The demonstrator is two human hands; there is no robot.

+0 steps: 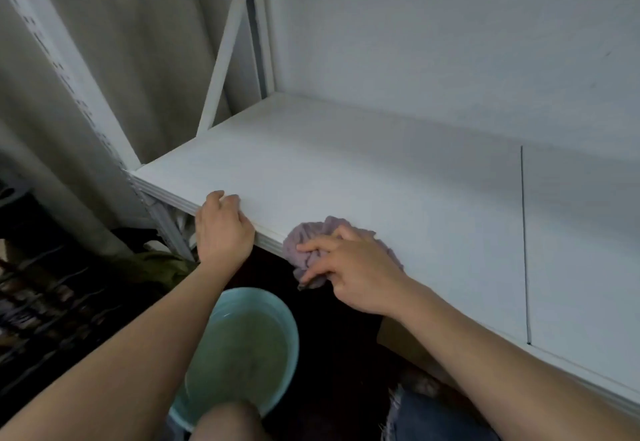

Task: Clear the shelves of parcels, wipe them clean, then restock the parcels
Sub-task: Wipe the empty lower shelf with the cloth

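The shelf (pixel 363 170) is lying bare and white across the view, with a thin dark seam (pixel 524 243) running front to back through its right part. The left hand (pixel 221 229) is gripping the shelf's front edge, its fingers (pixel 225 200) curling over onto the top surface near the left corner. Just to its right, the right hand (pixel 353 274) is pressing a crumpled lilac cloth (pixel 311 243) onto the shelf at the front edge; its fingers are spreading over the cloth and bending into it, grasping it, and part of the cloth is hanging slightly past the edge.

Below the shelf, between the 2 forearms, a pale blue basin (pixel 242 347) is sitting on the dark floor, holding cloudy greenish water. A bare knee (pixel 228 420) is covering the basin's near rim. To the right, frayed denim (pixel 433 420) is showing at the bottom of the view, and a brown cardboard box (pixel 405 343) is sitting under the shelf, mostly hidden by the right forearm. No parcels are lying on the shelf.

A white slotted upright (pixel 69 73) is rising at the left corner, and a diagonal brace (pixel 225 49) is slanting up at the shelf's left end. Beige curtain (pixel 138 42) is hanging behind them, and a plain wall (pixel 450 35) is backing the shelf.
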